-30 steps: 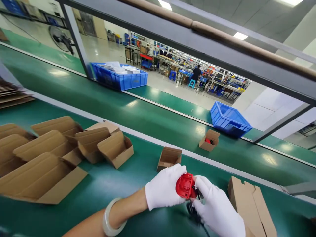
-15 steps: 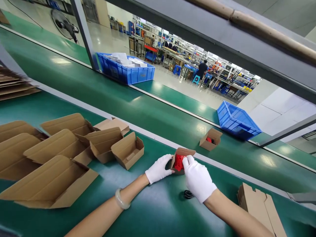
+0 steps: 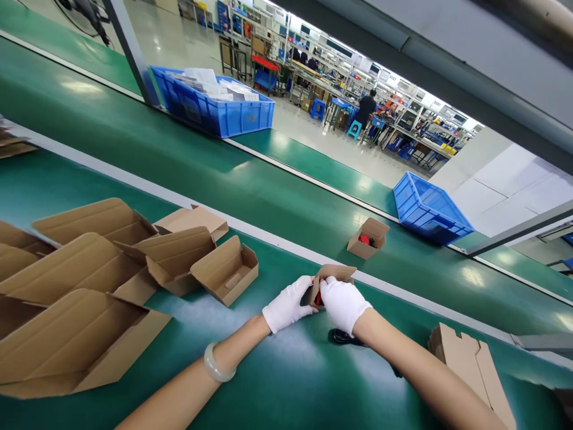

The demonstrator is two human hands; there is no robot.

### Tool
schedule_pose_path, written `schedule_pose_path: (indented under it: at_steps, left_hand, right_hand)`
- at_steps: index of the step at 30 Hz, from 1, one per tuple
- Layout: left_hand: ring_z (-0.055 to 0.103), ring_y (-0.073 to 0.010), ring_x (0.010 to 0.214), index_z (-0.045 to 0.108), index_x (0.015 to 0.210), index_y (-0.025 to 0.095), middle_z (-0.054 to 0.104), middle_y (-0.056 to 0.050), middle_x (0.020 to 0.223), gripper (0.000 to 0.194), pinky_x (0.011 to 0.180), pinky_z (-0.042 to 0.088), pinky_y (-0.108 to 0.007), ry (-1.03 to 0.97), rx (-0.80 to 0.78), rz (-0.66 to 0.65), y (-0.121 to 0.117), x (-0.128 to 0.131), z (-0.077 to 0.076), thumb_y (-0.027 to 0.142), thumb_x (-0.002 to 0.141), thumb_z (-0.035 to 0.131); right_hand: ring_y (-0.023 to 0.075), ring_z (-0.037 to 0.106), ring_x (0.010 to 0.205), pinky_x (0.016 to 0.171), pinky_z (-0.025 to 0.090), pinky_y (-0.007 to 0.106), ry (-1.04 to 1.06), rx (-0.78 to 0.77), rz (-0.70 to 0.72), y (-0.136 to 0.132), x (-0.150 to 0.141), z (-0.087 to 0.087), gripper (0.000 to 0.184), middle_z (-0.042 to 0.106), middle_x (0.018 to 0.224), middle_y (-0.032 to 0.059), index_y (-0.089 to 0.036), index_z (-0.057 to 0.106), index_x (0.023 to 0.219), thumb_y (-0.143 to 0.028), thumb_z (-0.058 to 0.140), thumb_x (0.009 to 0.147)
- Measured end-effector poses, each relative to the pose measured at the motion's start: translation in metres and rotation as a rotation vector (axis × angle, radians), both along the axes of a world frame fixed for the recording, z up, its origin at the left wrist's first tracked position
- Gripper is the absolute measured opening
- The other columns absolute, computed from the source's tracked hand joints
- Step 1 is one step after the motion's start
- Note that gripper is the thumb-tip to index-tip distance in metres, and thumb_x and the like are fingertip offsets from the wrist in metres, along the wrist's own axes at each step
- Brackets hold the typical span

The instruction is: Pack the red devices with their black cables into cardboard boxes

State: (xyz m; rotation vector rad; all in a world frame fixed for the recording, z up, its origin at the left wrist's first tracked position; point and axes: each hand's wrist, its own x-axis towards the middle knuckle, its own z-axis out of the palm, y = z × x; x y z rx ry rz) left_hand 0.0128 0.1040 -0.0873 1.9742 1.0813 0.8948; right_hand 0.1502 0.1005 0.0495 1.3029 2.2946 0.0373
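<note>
Where the near green tabletop [image 3: 250, 382] meets the pale strip along its far edge, a small open carton [image 3: 333, 273] of plain brown corrugated board sits with both gloved hands upon it. The left hand [image 3: 287, 304], in a white knit glove, presses against the carton's near side wall; the right hand [image 3: 342, 302], gloved alike, lies over its open mouth, fingers curled in and covering most of what lies inside. Only a sliver of the red plastic part [image 3: 317, 298] shows between the two gloves, so I cannot tell whether either hand grips it. A coiled black cord [image 3: 340, 337] lies on the tabletop just under the right wrist. A pale smooth bangle [image 3: 217, 364] circles the left wrist.

To the left stands a cluster of open cartons [image 3: 226, 272] of the same matte board, flaps raised. A further small carton [image 3: 367, 237] rests on the conveyor belt [image 3: 224, 179] beyond, red showing within, near a ribbed blue plastic crate [image 3: 430, 209].
</note>
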Motion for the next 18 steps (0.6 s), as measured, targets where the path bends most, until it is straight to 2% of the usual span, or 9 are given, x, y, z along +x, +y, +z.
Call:
schedule_pose_path:
  at_steps: [5,7,9,13,16,18]
  left_hand:
    - [0.053,-0.0268,0.112,0.038,0.121,0.021,0.052,-0.008,0.119,0.059,0.095,0.045,-0.042,0.026,-0.017,0.087,-0.002,0.001,-0.005,0.023,0.071,0.069]
    - [0.054,-0.0264,0.11,0.039,0.12,0.02,0.053,-0.008,0.118,0.056,0.095,0.046,-0.042,0.028,-0.007,0.09,-0.003,0.002,-0.007,0.023,0.072,0.068]
    - [0.055,-0.026,0.109,0.04,0.119,0.02,0.054,-0.008,0.118,0.054,0.094,0.046,-0.042,0.022,-0.005,0.105,-0.003,0.004,-0.007,0.023,0.073,0.067]
    - [0.055,-0.0251,0.109,0.04,0.12,0.02,0.053,-0.008,0.118,0.051,0.094,0.046,-0.041,0.02,0.003,0.114,-0.002,0.005,-0.007,0.024,0.075,0.063]
    - [0.055,-0.025,0.11,0.038,0.122,0.02,0.053,-0.009,0.12,0.05,0.094,0.047,-0.041,0.05,0.032,0.117,-0.006,0.002,-0.004,0.026,0.077,0.06]
    - [0.052,-0.0268,0.113,0.037,0.123,0.019,0.051,-0.011,0.122,0.052,0.097,0.045,-0.044,0.079,0.117,0.188,-0.016,-0.001,0.002,0.025,0.077,0.059]
  right_hand:
    - [0.0248,0.06,0.097,0.075,0.051,0.033,0.134,-0.002,-0.023,-0.013,0.02,0.001,0.027,0.055,0.119,0.013,-0.015,0.06,0.107,-0.017,0.041,0.087]
    - [0.0253,0.058,0.099,0.079,0.05,0.035,0.204,-0.024,-0.005,-0.014,0.02,-0.006,0.027,0.057,0.114,0.012,-0.015,0.062,0.102,-0.019,0.04,0.087]
    - [0.0251,0.059,0.094,0.075,0.05,0.035,0.245,-0.033,0.015,-0.012,0.016,-0.017,0.025,0.058,0.109,0.0128,-0.015,0.064,0.097,-0.019,0.042,0.085]
    - [0.025,0.057,0.094,0.077,0.048,0.035,0.303,0.005,0.017,-0.016,0.012,-0.03,0.025,0.057,0.109,0.0146,-0.013,0.063,0.099,-0.018,0.045,0.083]
    - [0.0208,0.054,0.1,0.085,0.044,0.032,0.438,0.083,0.038,-0.037,0.039,-0.029,0.023,0.057,0.113,0.0098,-0.017,0.062,0.099,-0.018,0.042,0.087]
    - [0.0197,0.054,0.1,0.086,0.042,0.032,0.472,0.192,-0.052,-0.056,0.07,-0.031,0.024,0.059,0.112,0.0076,-0.019,0.062,0.098,-0.017,0.039,0.09]
